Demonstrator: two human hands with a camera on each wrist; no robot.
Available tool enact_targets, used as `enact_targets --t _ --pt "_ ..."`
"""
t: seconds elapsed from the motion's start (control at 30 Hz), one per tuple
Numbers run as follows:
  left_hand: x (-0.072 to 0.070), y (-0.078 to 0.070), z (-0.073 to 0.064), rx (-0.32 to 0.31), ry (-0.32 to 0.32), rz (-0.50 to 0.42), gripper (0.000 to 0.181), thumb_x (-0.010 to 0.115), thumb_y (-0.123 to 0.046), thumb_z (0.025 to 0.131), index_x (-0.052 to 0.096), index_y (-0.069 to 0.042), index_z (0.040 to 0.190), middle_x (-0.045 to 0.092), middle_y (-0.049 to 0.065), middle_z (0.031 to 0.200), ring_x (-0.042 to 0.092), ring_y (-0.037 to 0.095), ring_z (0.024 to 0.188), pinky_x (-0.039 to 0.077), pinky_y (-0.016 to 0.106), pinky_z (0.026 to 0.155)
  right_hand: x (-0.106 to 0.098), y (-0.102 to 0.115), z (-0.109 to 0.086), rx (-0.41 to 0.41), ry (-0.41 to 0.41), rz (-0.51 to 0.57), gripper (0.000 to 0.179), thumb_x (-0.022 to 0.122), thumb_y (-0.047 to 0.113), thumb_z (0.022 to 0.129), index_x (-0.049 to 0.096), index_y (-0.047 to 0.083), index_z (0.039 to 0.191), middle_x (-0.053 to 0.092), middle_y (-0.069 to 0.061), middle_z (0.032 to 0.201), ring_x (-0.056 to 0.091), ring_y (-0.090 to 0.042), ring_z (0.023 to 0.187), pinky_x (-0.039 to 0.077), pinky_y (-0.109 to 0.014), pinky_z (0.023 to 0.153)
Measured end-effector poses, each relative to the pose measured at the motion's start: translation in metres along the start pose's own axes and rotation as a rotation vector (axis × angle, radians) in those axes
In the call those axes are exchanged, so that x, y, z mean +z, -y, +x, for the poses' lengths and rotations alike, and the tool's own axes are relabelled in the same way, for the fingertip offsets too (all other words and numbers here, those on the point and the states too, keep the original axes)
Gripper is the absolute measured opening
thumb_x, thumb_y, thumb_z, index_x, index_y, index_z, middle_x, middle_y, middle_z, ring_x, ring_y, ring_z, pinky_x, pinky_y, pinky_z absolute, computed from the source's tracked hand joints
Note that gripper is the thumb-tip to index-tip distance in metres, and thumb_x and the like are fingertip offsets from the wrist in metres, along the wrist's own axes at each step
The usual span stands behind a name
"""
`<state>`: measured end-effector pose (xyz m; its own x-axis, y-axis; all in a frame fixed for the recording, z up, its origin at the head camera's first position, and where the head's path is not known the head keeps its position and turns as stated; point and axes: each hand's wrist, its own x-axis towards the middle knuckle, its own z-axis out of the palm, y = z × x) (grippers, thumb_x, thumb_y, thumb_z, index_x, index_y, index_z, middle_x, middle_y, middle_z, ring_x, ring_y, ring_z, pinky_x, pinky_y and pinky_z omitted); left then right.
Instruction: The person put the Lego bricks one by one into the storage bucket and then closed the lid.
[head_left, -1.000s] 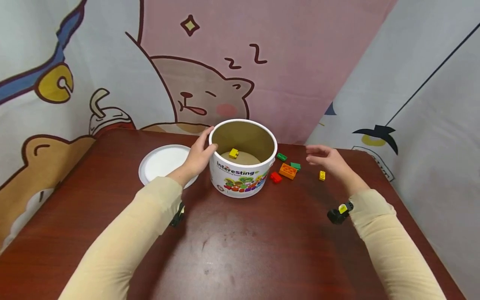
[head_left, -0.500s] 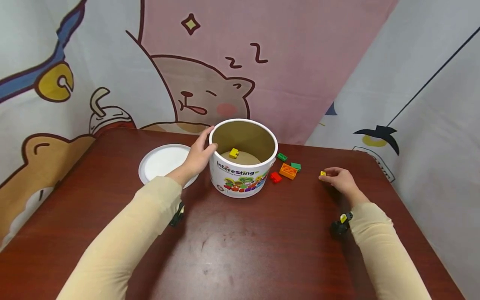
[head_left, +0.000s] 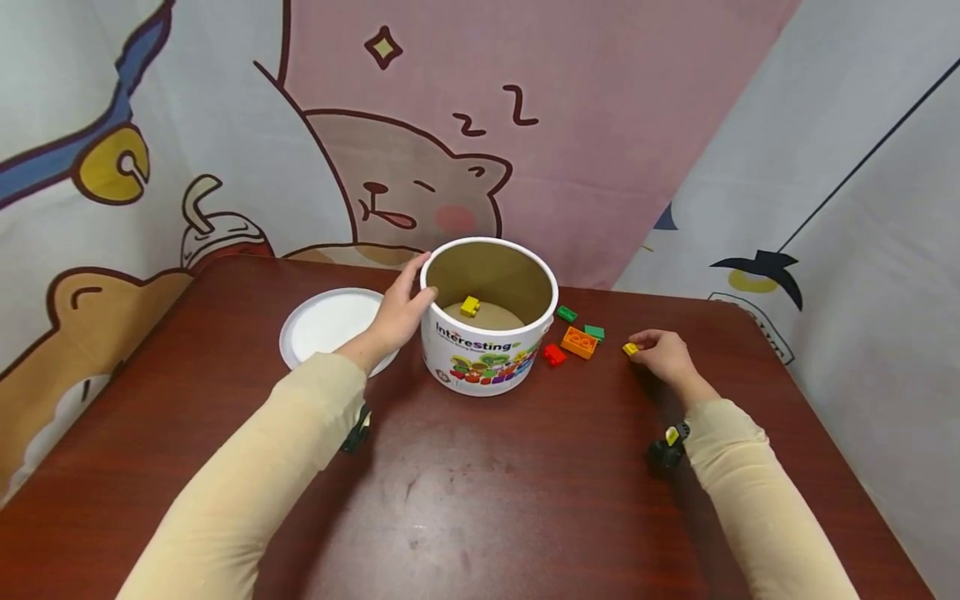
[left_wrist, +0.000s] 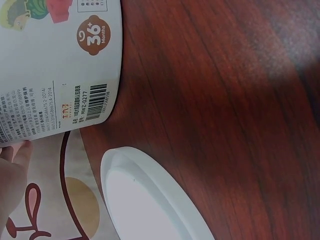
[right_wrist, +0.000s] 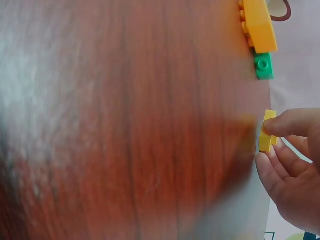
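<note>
A white plastic bucket (head_left: 480,367) with a printed label stands upright in the head view, a yellow toy brick (head_left: 470,307) lying inside it. My left hand (head_left: 397,315) holds the bucket at its left rim, thumb and fingers spread along the edge. In the left wrist view, only fingertips (left_wrist: 21,152) show beside the bucket wall. To the right, my right hand (head_left: 663,357) pinches a second yellow toy brick (head_left: 630,349) between thumb and fingers, close over the table. That yellow brick (right_wrist: 267,131) also shows in the right wrist view.
Right of the bucket lie a red brick (head_left: 554,355), an orange brick (head_left: 579,342) and two green pieces, one green brick (head_left: 567,314) farther back. The white round lid (head_left: 330,325) lies left of the bucket. A printed curtain (head_left: 600,150) hangs behind the brown table (head_left: 487,492).
My right hand has come down to the yellow brick on the table, pinched it and shifted it slightly left, towards the orange brick. My left hand keeps its hold on the bucket.
</note>
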<state>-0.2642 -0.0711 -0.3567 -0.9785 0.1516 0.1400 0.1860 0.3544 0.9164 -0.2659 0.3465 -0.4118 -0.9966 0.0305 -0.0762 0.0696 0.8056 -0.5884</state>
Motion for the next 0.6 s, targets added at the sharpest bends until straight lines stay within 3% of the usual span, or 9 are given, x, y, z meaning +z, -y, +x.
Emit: enact_targets --t 0.17,0.27,0.43,0.5,0.6 --pt "0.001 0.001 0.000 0.003 -0.003 0.001 0.060 0.045 -0.021 0.091 0.027 -0.018 0.148 0.025 0.007 0.154 0.033 0.026 0.137 0.028 0.042 0.113 -0.004 0.009 -0.005 0.034 0.045 0.140 0.037 0.058 0.005 0.088 0.055 -0.009 0.122 0.057 -0.026 0.112 0.054 -0.010 0.074 0.048 -0.016 0.064" --pt "0.002 0.001 0.000 0.000 -0.004 0.001 0.059 0.045 -0.021 0.091 0.027 -0.017 0.148 0.025 0.006 0.154 0.032 0.025 0.137 0.028 0.043 0.114 -0.010 0.016 -0.008 0.066 0.063 0.242 0.041 0.055 0.010 0.090 0.051 -0.006 0.128 0.052 -0.023 0.120 0.055 -0.006 0.079 0.049 -0.018 0.073" --pt "0.001 0.000 -0.001 -0.006 0.000 0.007 0.060 0.045 -0.022 0.091 0.026 -0.018 0.148 0.027 0.007 0.154 0.034 0.027 0.136 0.029 0.044 0.113 -0.018 0.032 -0.016 0.181 0.091 0.466 0.046 0.054 0.017 0.091 0.047 0.005 0.135 0.050 -0.011 0.125 0.053 -0.020 0.101 0.049 -0.032 0.090" --pt "0.001 0.000 -0.001 -0.006 0.000 0.008 0.060 0.045 -0.022 0.091 0.025 -0.019 0.148 0.027 0.007 0.154 0.035 0.027 0.135 0.030 0.044 0.113 -0.022 0.041 -0.020 0.198 0.092 0.474 0.046 0.052 0.018 0.092 0.047 0.007 0.136 0.050 -0.007 0.124 0.052 -0.022 0.103 0.049 -0.029 0.090" --pt "0.000 0.000 0.000 -0.005 -0.005 0.012 0.061 0.045 -0.022 0.091 0.025 -0.018 0.148 0.027 0.008 0.154 0.035 0.028 0.135 0.030 0.043 0.113 -0.029 0.055 -0.020 0.142 0.068 0.385 0.045 0.051 0.019 0.093 0.047 0.004 0.136 0.051 -0.011 0.124 0.057 -0.009 0.095 0.051 -0.021 0.084"
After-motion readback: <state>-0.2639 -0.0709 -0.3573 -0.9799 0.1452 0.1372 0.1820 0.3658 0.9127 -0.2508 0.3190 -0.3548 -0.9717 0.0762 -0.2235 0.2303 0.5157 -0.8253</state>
